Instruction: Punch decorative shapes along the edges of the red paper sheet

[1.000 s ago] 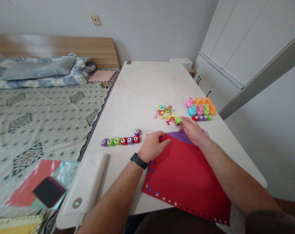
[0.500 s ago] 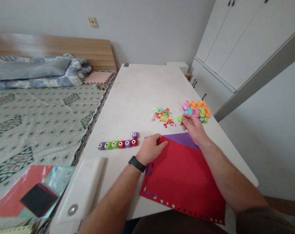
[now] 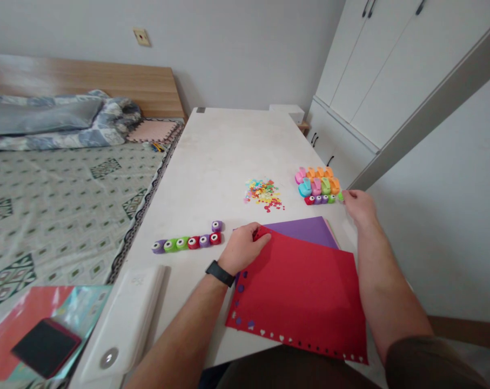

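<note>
My right grip (image 3: 361, 207) pinches a green punch (image 3: 341, 196), seemingly setting it down; release needs care. My left grip (image 3: 243, 246) pinches red paper (image 3: 301, 289).

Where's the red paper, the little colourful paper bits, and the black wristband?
Red paper (image 3: 301, 294): head view, middle of the sheet.
Paper bits (image 3: 264, 193): head view, middle of the pile.
Black wristband (image 3: 220, 273): head view, outer face.

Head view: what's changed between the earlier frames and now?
The right hand has moved rightward, carrying the green punch from near the paper cutouts to the right end of the row of four small punches; its fingers are still on it. The left hand stays at the upper left corner of the red sheet.
</note>
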### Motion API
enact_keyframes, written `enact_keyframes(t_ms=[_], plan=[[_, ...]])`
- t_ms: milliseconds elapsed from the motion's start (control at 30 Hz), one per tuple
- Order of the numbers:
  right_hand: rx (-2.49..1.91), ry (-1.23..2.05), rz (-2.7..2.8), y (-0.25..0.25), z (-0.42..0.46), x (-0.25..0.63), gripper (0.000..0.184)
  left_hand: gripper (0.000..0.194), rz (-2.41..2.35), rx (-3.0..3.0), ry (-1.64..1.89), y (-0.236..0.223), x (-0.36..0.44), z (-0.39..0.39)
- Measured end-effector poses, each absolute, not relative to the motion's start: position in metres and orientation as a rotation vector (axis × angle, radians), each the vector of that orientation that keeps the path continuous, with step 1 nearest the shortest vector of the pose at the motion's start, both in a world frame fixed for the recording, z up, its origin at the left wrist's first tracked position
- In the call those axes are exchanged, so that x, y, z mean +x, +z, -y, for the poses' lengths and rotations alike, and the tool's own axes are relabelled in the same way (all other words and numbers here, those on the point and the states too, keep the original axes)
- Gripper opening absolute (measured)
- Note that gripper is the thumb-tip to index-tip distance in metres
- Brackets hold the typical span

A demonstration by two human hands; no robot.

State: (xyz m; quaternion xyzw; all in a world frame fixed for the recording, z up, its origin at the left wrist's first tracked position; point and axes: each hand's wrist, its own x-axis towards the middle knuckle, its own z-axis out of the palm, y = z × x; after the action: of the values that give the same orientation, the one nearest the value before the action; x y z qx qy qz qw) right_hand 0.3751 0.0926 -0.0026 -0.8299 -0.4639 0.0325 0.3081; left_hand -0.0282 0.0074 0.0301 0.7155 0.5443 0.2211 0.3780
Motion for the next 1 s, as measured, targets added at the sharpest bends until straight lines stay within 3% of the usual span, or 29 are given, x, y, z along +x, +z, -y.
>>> enact_keyframes(t_ms=[1000], plan=[[-2.178, 0.072, 1.210, -0.022, -0.101, 0.370, 0.034, 0.028, -1.380, 1.865, 0.592, 0.026, -0.029, -0.007]])
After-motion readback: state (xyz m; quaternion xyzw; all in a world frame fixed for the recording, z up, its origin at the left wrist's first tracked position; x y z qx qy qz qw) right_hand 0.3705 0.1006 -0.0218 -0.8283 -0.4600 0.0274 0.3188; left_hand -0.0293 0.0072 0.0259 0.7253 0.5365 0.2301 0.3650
